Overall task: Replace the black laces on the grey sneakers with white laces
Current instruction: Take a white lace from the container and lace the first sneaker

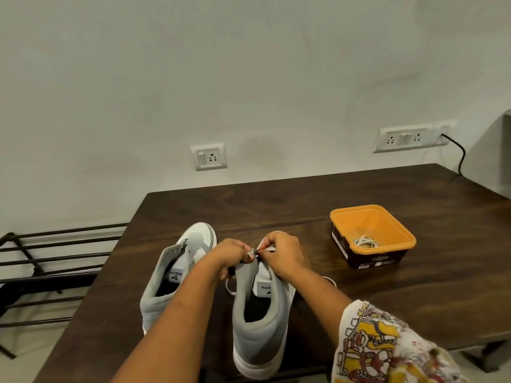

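Right sneaker [262, 322]: grey upper, white sole, standing upright on the counter [345, 313], heel toward me and toe toward the wall. It sits just beside the left sneaker [163, 288], which stands the same way with a narrow gap between the 2.

White lace [271, 249]: 1 end is at the top of the right sneaker's eyelet flap, near the toe end of the tongue. A loop of it lies on the counter between the 2 sneakers, and another bit shows on the far side, by my right forearm.

Left grip [233, 254]: fingers curled, pinching the edge of the grey eyelet flap on the right sneaker.

Right grip [282, 254]: fingertips closed on the lace end, almost touching the left grip. Whether the tip is through an eyelet I cannot tell; my fingers hide it.

Both forearms cross over the sneakers. A patterned yellow-and-white sleeve [373, 346] covers my right upper arm.

Orange tub [387, 217]: right of the sneakers and well apart from them, on the counter, holding 1 coiled lace [364, 241], pale in colour.

Beyond: pale wall with 2 socket plates [208, 157], a black cable hanging from the right 1. Black metal rack [55, 252] left of the counter.
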